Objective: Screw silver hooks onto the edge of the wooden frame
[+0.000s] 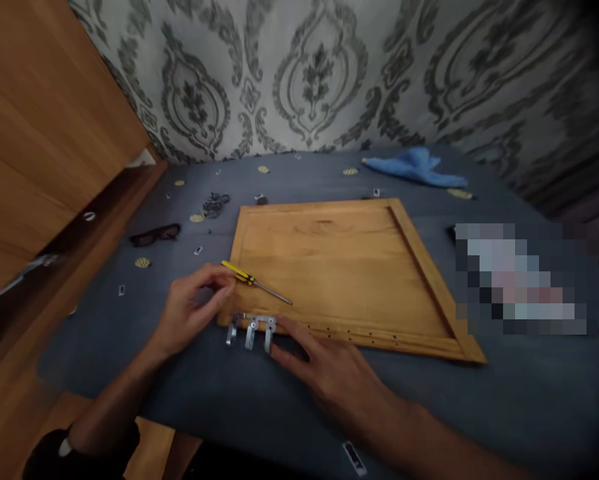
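A wooden panel [324, 260] with a raised frame lies on the blue-grey cloth. On its near left edge sits a metal hook rack [252, 323] with three curved hooks. The thumb and index finger of my right hand [329, 370] close around the rack's right end. A screwdriver [252, 279] with a yellow and black handle lies slanted over the panel's left part, its tip pointing right. My left hand [192, 310] is beside the handle, thumb and index fingertips nearly together. Whatever may be between them is too small to make out. Small dark holes run along the panel's near edge.
Dark-framed glasses [155, 235] and a tangle of small dark pieces [215, 204] lie to the left. A blue cloth [414, 167] is bunched at the back. At right there is a pixelated object [519, 280]. Wooden furniture [54, 133] stands along the left, a patterned curtain [319, 73] behind.
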A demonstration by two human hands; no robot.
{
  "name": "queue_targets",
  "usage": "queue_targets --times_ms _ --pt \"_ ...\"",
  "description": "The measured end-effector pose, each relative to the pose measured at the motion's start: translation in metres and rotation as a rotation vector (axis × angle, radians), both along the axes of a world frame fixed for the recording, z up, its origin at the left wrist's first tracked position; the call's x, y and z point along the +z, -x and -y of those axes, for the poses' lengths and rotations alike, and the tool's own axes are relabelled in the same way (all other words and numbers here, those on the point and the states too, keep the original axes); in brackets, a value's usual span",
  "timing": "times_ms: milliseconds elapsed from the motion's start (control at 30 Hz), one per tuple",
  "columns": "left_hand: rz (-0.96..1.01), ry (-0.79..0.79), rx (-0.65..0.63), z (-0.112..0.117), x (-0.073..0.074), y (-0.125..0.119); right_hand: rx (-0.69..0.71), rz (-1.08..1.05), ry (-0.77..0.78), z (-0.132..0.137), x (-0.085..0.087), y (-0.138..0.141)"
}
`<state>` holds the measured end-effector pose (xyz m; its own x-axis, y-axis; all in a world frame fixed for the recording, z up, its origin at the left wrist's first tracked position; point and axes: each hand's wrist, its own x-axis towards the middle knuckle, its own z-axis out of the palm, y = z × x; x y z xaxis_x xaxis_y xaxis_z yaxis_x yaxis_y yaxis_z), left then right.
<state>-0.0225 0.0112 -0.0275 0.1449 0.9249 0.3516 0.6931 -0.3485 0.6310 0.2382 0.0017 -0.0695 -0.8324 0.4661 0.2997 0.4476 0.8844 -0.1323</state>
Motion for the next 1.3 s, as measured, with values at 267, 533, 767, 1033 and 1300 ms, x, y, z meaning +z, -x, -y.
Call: queue_targets --times_ms 267,533,767,1033,1300 --pt "0.002 0.066 0.236 -0.048 0.001 0.065 -0.03 -0.036 -0.067 0.004 -0.009 0.0" --pt "-0.154 -0.042 0.429 -0.123 -0.01 0.098 -0.036 0.012 -0.04 0.007 -0.006 0.0" --pt "-0.329 -0.034 0.316 -0.124 -0.038 0.095 -0.031 0.053 -0.028 0.005 -0.008 -0.002" --pt "-0.446 0.004 0.233 -0.116 -0.045 0.103 -0.042 0.049 -0.07 0.005 -0.012 -0.001" --pt "-0.489 0.037 0.33 -0.124 -0.047 0.096 -0.034 0.071 -0.016 0.005 -0.014 -0.001"
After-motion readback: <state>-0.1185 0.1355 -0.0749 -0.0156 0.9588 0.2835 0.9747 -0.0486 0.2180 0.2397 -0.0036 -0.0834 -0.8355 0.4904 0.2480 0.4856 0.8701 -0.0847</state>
